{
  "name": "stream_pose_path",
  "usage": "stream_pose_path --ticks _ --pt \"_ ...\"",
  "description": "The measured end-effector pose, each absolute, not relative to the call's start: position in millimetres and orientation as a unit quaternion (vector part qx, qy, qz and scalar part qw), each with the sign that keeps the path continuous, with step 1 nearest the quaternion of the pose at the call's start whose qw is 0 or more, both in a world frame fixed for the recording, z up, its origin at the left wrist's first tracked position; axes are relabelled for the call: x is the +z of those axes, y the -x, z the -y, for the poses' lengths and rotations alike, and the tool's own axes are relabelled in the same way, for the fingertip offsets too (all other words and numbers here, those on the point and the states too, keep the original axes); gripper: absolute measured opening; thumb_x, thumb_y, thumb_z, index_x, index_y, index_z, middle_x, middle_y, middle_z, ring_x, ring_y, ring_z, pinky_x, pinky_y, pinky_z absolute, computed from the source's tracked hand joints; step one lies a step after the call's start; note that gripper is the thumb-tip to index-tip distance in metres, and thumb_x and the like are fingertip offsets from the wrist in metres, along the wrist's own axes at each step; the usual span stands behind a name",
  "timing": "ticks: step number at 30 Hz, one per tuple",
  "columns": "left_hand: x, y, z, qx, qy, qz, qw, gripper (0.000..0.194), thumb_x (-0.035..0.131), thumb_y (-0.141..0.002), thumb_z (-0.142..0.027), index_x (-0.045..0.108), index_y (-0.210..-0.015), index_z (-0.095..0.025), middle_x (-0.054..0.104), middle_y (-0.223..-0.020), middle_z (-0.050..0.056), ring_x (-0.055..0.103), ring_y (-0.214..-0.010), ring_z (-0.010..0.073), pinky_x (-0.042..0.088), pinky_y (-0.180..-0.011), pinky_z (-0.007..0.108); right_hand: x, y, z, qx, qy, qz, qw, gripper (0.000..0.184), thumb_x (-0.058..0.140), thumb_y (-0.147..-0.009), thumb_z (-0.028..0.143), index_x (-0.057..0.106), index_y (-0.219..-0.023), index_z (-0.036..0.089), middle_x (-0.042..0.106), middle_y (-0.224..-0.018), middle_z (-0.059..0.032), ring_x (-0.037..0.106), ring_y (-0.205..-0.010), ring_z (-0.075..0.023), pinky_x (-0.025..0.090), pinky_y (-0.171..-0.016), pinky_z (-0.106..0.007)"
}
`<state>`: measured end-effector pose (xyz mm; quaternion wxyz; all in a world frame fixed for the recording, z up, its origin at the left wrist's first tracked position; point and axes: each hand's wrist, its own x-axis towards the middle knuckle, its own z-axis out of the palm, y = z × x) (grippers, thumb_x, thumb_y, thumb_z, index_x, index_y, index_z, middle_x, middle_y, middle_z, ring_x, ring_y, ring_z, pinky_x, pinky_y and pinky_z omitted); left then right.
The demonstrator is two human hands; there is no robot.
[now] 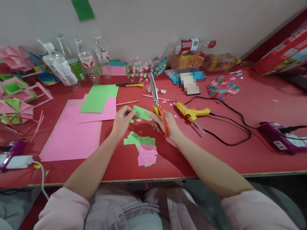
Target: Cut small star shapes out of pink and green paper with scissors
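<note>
Between my two hands is a small strip of green paper [142, 113]. My left hand [123, 121] pinches its left end between thumb and fingers. My right hand [168, 123] is closed around the orange-handled scissors [164, 120], whose blades point up and away, and its fingertips also touch the strip's right end. Below the hands, small cut pieces of green paper [137, 140] and pink paper [147, 154] lie in a loose overlapping pile on the red table [115, 166].
Pink sheets [70, 134] and a green sheet [99, 98] lie left. A yellow glue gun [193, 111] with a black cord rests right. Plastic bottles [87, 61], a box cutter [131, 85] and paper stars [140, 67] stand or lie behind. Purple power strips [279, 136] sit right and left.
</note>
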<state>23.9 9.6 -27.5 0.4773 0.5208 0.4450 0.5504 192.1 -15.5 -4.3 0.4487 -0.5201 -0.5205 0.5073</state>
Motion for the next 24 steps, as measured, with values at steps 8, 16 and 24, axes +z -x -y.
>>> stream_pose_path --ticks 8,16,24 --pt "-40.0 -20.0 -10.2 0.4 -0.703 -0.513 0.287 0.01 0.057 -0.081 -0.024 0.058 -0.073 -0.019 0.059 -0.097 0.005 0.057 -0.095 0.0176 0.047 -0.088 0.034 -12.3 -200.8 2.6 0.508 0.503 0.47 0.518 0.026 0.062 -0.073 0.027 0.043 -0.056 0.023 0.039 -0.034 0.0076 0.037 -0.031 -0.0078 0.045 -0.044 -0.023" --pt "-45.7 -24.2 -8.4 0.193 -0.817 -0.538 0.077 0.023 0.046 -0.091 -0.029 0.066 -0.087 -0.017 0.051 -0.119 0.014 0.046 -0.111 0.0298 0.039 -0.095 0.048 -20.1 -210.7 -13.9 0.489 0.511 0.445 0.549 0.036 0.064 -0.075 0.032 0.036 -0.054 0.024 0.036 -0.033 0.0068 0.034 -0.029 -0.0085 0.038 -0.037 -0.023" --pt "-35.3 -2.5 -23.9 0.229 -0.784 -0.558 0.144 0.017 0.059 -0.077 -0.018 0.06 -0.094 -0.015 0.054 -0.105 0.01 0.049 -0.109 0.0241 0.041 -0.101 0.039 -20.1 -210.4 -14.6 0.487 0.509 0.442 0.555 0.036 0.064 -0.075 0.032 0.035 -0.054 0.025 0.037 -0.033 0.0065 0.034 -0.029 -0.0086 0.034 -0.033 -0.022"
